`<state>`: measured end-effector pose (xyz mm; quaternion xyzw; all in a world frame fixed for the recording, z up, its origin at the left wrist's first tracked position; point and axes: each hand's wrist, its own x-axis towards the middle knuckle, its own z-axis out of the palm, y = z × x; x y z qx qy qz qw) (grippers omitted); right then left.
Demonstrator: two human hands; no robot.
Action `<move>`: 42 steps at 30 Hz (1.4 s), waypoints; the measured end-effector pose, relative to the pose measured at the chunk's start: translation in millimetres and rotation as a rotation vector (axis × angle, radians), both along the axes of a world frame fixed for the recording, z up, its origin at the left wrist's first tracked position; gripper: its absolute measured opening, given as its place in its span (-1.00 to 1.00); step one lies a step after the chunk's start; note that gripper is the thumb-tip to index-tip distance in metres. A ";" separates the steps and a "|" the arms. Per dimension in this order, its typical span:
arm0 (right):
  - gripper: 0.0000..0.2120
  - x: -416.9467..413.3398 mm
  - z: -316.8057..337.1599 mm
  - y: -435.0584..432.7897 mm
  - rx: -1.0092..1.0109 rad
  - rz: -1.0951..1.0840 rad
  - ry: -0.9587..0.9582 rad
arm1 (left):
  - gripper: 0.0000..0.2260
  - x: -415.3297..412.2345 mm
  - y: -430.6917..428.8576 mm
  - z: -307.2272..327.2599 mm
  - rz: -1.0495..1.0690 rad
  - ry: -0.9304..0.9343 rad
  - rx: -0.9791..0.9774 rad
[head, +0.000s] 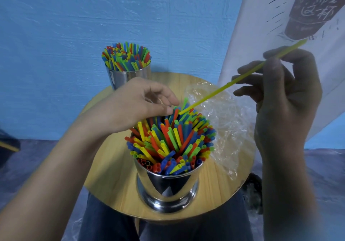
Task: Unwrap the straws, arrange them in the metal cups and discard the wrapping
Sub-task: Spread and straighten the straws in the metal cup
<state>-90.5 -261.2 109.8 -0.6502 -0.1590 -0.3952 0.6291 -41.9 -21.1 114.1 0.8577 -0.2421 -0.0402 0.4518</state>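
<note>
A near metal cup on a round wooden table is packed with coloured straws. A second metal cup full of straws stands at the table's far edge. My right hand pinches a single yellow straw between thumb and fingers; its lower tip touches the far side of the near bundle. My left hand hovers over the near cup's far left straws, its thumb and fingertips curled close together at their tops. Clear plastic wrapping lies crumpled on the table to the right of the near cup.
A white printed banner hangs at the right, behind my right hand. A blue wall stands behind the table. My knees sit under the table's near edge. Another yellow straw lies on something dark at the far left.
</note>
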 end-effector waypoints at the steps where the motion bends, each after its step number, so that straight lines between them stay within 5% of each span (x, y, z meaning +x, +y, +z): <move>1: -0.94 -2.0 2.2 2.4 0.002 0.033 0.022 | -0.86 0.8 0.1 0.4 -0.002 0.001 -0.004; 6: -0.90 0.0 -0.1 13.3 -0.085 0.064 0.146 | -0.86 3.7 1.3 2.3 -0.036 0.037 -0.046; 11: -0.65 4.0 -11.6 24.7 -0.186 0.048 0.184 | -0.87 6.4 4.8 6.9 0.008 -0.066 -0.272; 17: -0.89 14.5 -23.6 22.7 -0.494 0.081 0.296 | -0.83 8.1 8.1 18.8 0.185 -0.223 -0.643; 24: -0.88 16.5 -24.9 19.3 -0.503 0.194 0.390 | -0.86 21.1 19.9 13.7 0.403 -0.030 -1.189; 29: -0.76 12.8 -22.8 21.4 -0.403 0.262 0.371 | -0.86 22.2 12.7 -3.6 0.460 0.046 -1.198; 35: -0.91 10.3 -16.3 21.3 -0.151 0.240 0.210 | -0.87 18.0 1.8 -16.4 0.447 0.146 -1.145; 42: -0.84 9.8 -9.1 5.9 0.162 0.139 0.116 | -0.87 12.1 4.3 -23.3 0.186 0.283 -0.593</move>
